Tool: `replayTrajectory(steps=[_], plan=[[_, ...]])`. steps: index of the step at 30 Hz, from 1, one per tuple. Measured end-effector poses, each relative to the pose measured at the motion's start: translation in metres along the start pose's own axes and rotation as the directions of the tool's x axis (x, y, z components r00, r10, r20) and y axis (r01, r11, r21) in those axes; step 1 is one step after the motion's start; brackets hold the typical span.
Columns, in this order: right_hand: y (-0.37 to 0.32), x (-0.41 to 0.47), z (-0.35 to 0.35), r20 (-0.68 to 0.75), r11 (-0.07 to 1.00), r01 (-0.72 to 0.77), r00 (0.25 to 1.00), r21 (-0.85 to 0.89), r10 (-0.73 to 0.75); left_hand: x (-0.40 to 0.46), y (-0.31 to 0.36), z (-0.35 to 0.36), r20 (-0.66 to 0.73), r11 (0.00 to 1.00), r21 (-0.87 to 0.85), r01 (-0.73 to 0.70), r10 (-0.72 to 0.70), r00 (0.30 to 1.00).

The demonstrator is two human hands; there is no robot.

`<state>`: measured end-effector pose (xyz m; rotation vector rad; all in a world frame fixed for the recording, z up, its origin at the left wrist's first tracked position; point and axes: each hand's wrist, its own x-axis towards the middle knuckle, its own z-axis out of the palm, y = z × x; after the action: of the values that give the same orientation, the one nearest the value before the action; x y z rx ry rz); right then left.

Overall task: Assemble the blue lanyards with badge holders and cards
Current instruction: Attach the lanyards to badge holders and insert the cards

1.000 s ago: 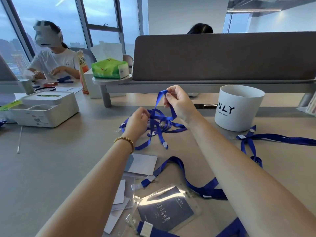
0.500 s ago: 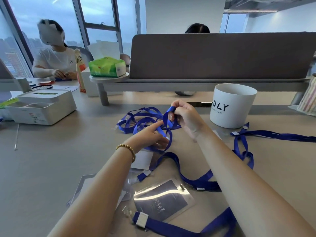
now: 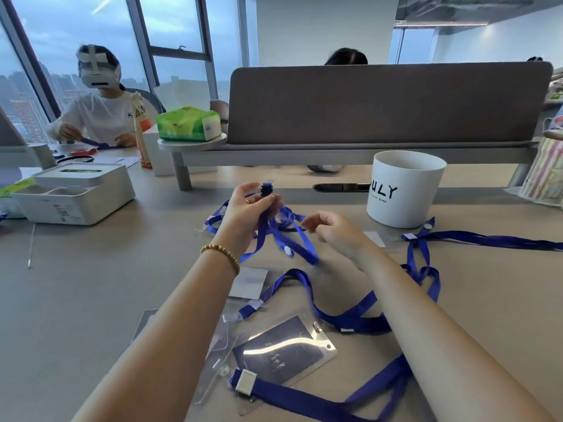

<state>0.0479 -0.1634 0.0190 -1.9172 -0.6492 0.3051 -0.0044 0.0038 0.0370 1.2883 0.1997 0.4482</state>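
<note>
My left hand is raised over the table's middle and pinches a blue lanyard just below its black buckle; the straps hang down in loops to the tabletop. To its right, my right hand hovers with fingers loosely curled and holds nothing. Near me lies a clear badge holder with a dark card inside, attached to another blue lanyard. Empty clear holders and a white card lie beside my left forearm. A third lanyard stretches off to the right.
A white tub marked "ULY" stands at the right. A white organiser box sits at the left, a green tissue pack on a small shelf behind. A grey divider closes the back. Another person works at the far left.
My left hand has taken the lanyard near its buckle and lifted it. My right hand has let go of the strap and moved right and down.
</note>
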Motion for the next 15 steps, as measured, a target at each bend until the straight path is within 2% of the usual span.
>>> replayTrajectory(steps=[2, 4, 6, 9, 15], plan=[[-0.004, 0.004, 0.011, 0.072, 0.997, 0.043, 0.996, 0.07, -0.048, 0.0, 0.007, 0.0, 0.052, 0.999, 0.054, -0.009, 0.006, 0.999], [-0.01, 0.006, 0.027, 0.204, 0.989, 0.049, 0.976, 0.143, -0.078, -0.002, 0.015, 0.004, 0.088, 1.0, 0.007, -0.023, 0.022, 0.996], [-0.016, 0.01, 0.047, 0.261, 0.99, 0.038, 0.962, 0.139, -0.073, -0.005, 0.025, 0.011, 0.103, 0.998, -0.039, -0.055, 0.059, 0.993], [-0.022, 0.015, 0.071, 0.151, 0.999, 0.031, 0.988, 0.028, -0.035, -0.006, 0.042, 0.02, 0.1, 0.991, -0.085, -0.1, 0.108, 0.989], [-0.014, 0.019, 0.059, -0.161, 0.999, 0.004, 0.987, -0.051, -0.012, -0.01, 0.093, 0.016, -0.007, 0.864, -0.437, -0.249, 0.273, 0.962]])
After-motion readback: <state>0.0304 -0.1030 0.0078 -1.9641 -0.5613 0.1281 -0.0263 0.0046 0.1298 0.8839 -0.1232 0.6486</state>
